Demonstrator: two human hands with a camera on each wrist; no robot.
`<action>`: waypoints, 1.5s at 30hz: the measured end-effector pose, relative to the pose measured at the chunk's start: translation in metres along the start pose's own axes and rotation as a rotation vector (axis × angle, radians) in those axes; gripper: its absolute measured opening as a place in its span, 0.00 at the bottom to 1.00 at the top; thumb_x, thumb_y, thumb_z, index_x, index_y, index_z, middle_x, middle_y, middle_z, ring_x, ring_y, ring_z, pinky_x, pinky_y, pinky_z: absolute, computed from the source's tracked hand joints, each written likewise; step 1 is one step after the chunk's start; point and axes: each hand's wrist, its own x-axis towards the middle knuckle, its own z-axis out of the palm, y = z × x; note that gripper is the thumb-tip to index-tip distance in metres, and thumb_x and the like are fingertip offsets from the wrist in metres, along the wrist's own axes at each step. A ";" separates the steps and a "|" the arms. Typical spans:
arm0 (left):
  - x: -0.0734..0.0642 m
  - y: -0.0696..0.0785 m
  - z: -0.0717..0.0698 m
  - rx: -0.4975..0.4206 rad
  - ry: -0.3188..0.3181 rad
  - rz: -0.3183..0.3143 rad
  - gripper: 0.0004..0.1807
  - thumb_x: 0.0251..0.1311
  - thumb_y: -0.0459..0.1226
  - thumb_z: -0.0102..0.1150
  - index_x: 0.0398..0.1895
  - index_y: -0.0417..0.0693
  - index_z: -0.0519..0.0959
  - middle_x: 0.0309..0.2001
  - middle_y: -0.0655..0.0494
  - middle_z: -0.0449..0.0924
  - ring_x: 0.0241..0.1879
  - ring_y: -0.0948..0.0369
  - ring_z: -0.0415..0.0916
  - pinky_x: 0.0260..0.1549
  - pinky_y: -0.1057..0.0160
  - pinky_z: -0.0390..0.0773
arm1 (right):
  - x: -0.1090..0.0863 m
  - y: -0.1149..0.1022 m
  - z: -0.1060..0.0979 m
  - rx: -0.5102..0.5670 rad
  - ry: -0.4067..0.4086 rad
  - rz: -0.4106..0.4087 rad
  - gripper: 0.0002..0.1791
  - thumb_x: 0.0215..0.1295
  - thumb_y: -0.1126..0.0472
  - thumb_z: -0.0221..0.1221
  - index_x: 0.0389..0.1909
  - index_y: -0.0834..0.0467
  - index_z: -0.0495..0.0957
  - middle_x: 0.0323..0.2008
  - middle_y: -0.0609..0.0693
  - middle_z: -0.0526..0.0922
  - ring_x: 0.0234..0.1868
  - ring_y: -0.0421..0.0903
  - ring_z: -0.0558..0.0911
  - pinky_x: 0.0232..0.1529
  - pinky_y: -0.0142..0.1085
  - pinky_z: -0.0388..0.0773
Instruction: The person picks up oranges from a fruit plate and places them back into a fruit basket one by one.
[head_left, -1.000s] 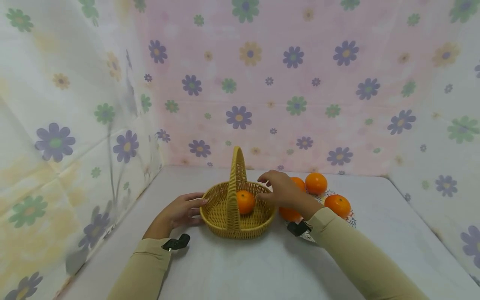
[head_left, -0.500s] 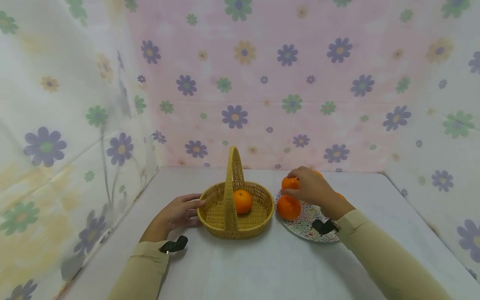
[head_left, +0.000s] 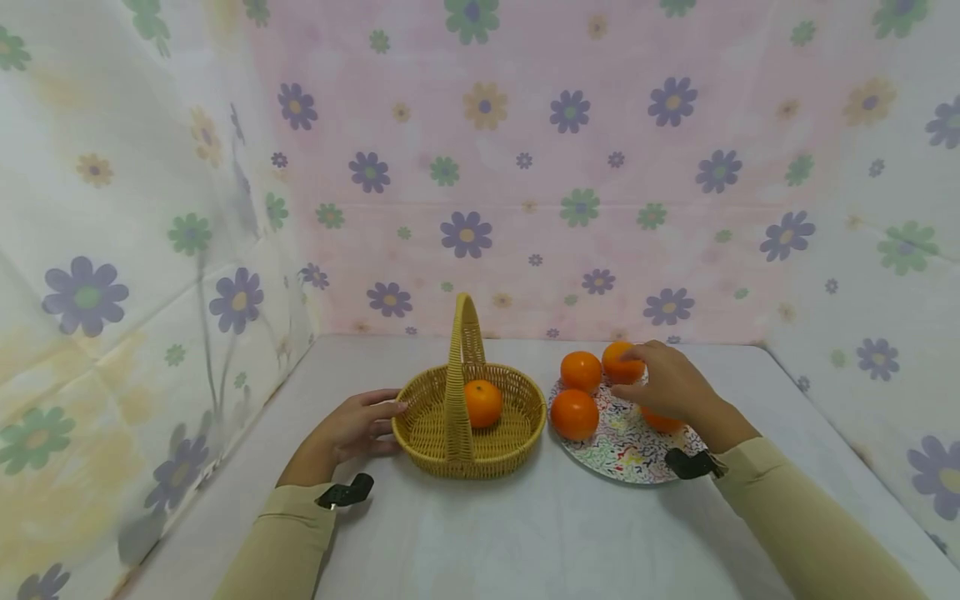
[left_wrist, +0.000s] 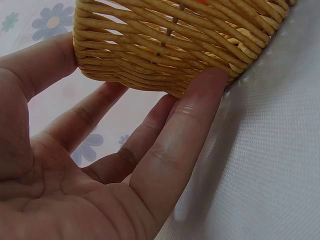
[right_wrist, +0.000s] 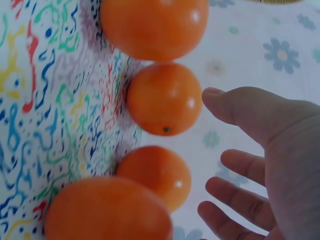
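From my remote station I see a white table (head_left: 480, 533) enclosed on three sides by a flower-printed cloth backdrop (head_left: 525, 167). On the table, near centre, stands a woven wicker basket (head_left: 517, 433) with an upright handle (head_left: 463, 350); just beside it on the right lies a round plate (head_left: 622, 454) with a multicoloured squiggle pattern.

The left hand (head_left: 352, 429) rests on the table against the basket's left wall. In the left wrist view its fingers (left_wrist: 195, 110) are straight and spread, with the tips pressed to the weave near the base (no curl round the rim).

The right hand (head_left: 671, 385) hovers over the far side of the plate. In the right wrist view its fingers (right_wrist: 235, 167) are relaxed, apart and lightly bent, holding nothing; the thumb tip sits just beside the far-left orange (right_wrist: 164, 99), with a gap between them.

One orange (head_left: 483, 402) lies inside the basket, right of the handle. Four oranges sit on the plate: near-left orange (head_left: 574, 414), the far-left one, the far-right orange (head_left: 617, 363) partly covered by the fingers, and one (head_left: 658, 419) mostly hidden beneath the right palm.
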 end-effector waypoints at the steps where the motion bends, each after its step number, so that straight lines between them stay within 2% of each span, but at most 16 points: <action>1: 0.000 0.000 0.000 0.001 -0.002 -0.003 0.38 0.67 0.46 0.68 0.77 0.46 0.65 0.68 0.41 0.76 0.57 0.50 0.83 0.52 0.44 0.86 | -0.002 0.003 0.000 0.003 0.004 0.006 0.37 0.59 0.42 0.73 0.62 0.62 0.79 0.61 0.64 0.80 0.60 0.64 0.77 0.61 0.64 0.76; 12: 0.002 -0.003 -0.002 -0.013 0.013 -0.012 0.36 0.66 0.45 0.69 0.75 0.48 0.68 0.65 0.43 0.79 0.55 0.52 0.85 0.50 0.46 0.87 | -0.017 0.029 0.005 0.058 0.014 0.118 0.42 0.57 0.39 0.73 0.64 0.62 0.76 0.65 0.68 0.74 0.65 0.69 0.71 0.64 0.68 0.72; 19: -0.001 -0.003 -0.002 -0.018 0.011 -0.011 0.37 0.66 0.45 0.69 0.75 0.47 0.68 0.65 0.44 0.78 0.55 0.52 0.84 0.51 0.46 0.86 | -0.028 0.041 0.009 0.124 -0.015 0.186 0.46 0.58 0.38 0.72 0.69 0.62 0.72 0.67 0.70 0.71 0.64 0.70 0.72 0.61 0.67 0.75; 25: -0.003 -0.003 -0.004 -0.029 -0.011 -0.001 0.37 0.68 0.45 0.68 0.76 0.46 0.66 0.66 0.44 0.78 0.56 0.53 0.84 0.52 0.45 0.86 | -0.033 0.045 0.015 0.163 -0.025 0.204 0.48 0.58 0.35 0.72 0.70 0.62 0.69 0.66 0.69 0.72 0.64 0.69 0.72 0.60 0.66 0.77; 31: -0.003 -0.005 -0.004 -0.032 -0.016 -0.004 0.39 0.66 0.46 0.70 0.76 0.45 0.66 0.66 0.43 0.78 0.56 0.53 0.84 0.52 0.45 0.86 | -0.037 0.048 0.021 0.202 -0.053 0.256 0.49 0.57 0.38 0.73 0.71 0.61 0.68 0.62 0.67 0.76 0.58 0.64 0.77 0.57 0.60 0.82; 34: -0.002 -0.006 -0.004 -0.031 -0.025 -0.006 0.40 0.66 0.47 0.70 0.76 0.45 0.65 0.66 0.44 0.78 0.56 0.53 0.84 0.53 0.45 0.85 | -0.039 0.049 0.023 0.211 -0.052 0.256 0.48 0.56 0.39 0.74 0.71 0.61 0.68 0.61 0.66 0.77 0.56 0.63 0.79 0.55 0.59 0.84; 40: 0.001 -0.004 -0.004 -0.025 -0.037 -0.003 0.37 0.69 0.45 0.67 0.77 0.45 0.65 0.67 0.44 0.77 0.58 0.53 0.83 0.53 0.45 0.85 | -0.041 0.053 0.024 0.194 -0.039 0.246 0.48 0.56 0.38 0.74 0.70 0.62 0.69 0.61 0.66 0.78 0.55 0.62 0.79 0.56 0.59 0.83; 45: 0.003 -0.003 -0.002 -0.035 -0.019 -0.007 0.36 0.68 0.45 0.68 0.75 0.47 0.67 0.66 0.44 0.78 0.58 0.52 0.83 0.53 0.45 0.85 | -0.042 0.055 0.022 0.203 -0.042 0.268 0.48 0.56 0.38 0.74 0.69 0.62 0.70 0.60 0.66 0.79 0.55 0.62 0.79 0.56 0.59 0.83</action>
